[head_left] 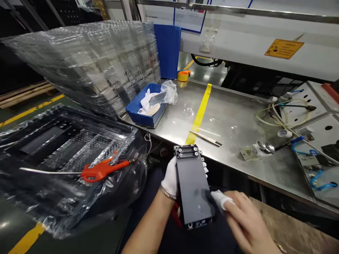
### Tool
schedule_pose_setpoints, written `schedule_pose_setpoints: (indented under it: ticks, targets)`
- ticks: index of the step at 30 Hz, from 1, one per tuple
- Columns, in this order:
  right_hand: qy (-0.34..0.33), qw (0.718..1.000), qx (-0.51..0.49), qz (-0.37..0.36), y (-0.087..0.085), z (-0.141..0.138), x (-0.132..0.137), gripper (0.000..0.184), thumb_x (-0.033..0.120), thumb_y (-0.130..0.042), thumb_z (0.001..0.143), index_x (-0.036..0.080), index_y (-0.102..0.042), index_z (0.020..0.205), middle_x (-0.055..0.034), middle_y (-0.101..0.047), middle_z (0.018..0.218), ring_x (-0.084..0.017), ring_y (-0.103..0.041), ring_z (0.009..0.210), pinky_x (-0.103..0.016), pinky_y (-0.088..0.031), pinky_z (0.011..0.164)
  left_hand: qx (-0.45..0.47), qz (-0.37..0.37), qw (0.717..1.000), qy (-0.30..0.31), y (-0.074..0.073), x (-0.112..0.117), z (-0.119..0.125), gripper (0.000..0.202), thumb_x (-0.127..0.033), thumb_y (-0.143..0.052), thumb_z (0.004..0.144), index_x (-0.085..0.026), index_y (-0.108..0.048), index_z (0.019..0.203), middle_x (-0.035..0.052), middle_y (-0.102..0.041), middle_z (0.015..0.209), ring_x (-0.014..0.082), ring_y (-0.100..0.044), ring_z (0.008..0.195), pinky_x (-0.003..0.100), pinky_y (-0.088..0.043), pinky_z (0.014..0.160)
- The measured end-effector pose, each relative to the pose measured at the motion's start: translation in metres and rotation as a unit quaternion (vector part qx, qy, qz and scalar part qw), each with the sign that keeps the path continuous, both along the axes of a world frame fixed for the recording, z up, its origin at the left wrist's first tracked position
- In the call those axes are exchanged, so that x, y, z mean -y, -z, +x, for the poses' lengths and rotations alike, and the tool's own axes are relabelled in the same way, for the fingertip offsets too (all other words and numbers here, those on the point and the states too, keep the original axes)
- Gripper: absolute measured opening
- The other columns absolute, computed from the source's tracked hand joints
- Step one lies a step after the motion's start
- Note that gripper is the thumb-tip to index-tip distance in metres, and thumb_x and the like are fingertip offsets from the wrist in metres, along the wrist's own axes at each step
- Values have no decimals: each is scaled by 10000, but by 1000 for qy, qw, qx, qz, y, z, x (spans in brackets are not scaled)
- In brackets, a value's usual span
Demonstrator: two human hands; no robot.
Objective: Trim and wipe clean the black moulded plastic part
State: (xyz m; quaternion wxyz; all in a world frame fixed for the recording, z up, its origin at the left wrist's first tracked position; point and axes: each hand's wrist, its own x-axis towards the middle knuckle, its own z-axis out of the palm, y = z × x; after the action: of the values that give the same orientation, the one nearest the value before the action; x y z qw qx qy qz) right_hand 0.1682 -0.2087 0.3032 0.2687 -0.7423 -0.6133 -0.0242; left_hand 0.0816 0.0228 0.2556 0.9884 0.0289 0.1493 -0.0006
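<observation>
My left hand (170, 178), in a white glove, grips a long black flat part (194, 185) from beneath, holding it just below the steel bench edge. The part has a block with small round fasteners at its far end. My bare right hand (245, 220) presses a small white cloth (220, 198) against the part's near right edge, fingers pinched round the cloth.
A steel bench (230, 120) with a yellow tape line (200, 111) carries a blue bin (144, 107), a thin blade tool (208, 138), tubing and blue-cabled fittings (304, 141). At left are a stack of clear trays (87, 63) and an orange air gun (102, 169) on bagged black trays.
</observation>
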Motion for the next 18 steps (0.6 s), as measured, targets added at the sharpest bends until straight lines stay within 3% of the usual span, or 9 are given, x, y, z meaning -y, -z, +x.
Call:
schedule_pose_setpoints:
  ticks: [3,6,9,14,18]
  targets:
    - [5,999,31,-19,0,-27,-21,188,150,-502,950,197,-593,1107,-86,-628,931,-190,-566,757,-345,-484,632,-24,17,1000,7,-4,3,-2,645,-529,-436,936,4,-623,1247,233,-705,1113,346,-672,986,480,-471,969]
    - [-1,999,40,-13,-2,-37,-25,130,243,-558,957,195,-610,1067,-95,-610,926,-201,-546,752,-347,-477,622,-28,14,1000,0,-7,2,-5,625,-537,-463,926,-16,-632,1228,222,-711,1090,339,-678,963,470,-478,953]
    - [-22,998,61,-12,1,-39,-22,203,368,-553,973,204,-622,1071,-103,-609,955,-207,-540,760,-339,-491,613,-19,7,1000,-10,-8,0,-8,618,-556,-473,919,-48,-634,1233,214,-707,1108,350,-676,980,482,-476,962]
    - [41,996,79,0,7,-36,-24,170,298,-500,993,182,-617,1037,-131,-593,989,-222,-532,785,-359,-486,634,17,-8,1000,-18,-8,-2,-10,578,-537,-507,920,-66,-637,1229,185,-704,1071,315,-667,953,453,-475,955]
    - [-15,996,90,23,3,-42,-28,278,409,-457,1016,189,-625,992,-113,-592,934,-203,-519,753,-317,-464,597,22,-12,1000,-16,-5,-5,-11,586,-552,-504,909,-75,-638,1222,174,-697,1055,311,-662,936,453,-474,935]
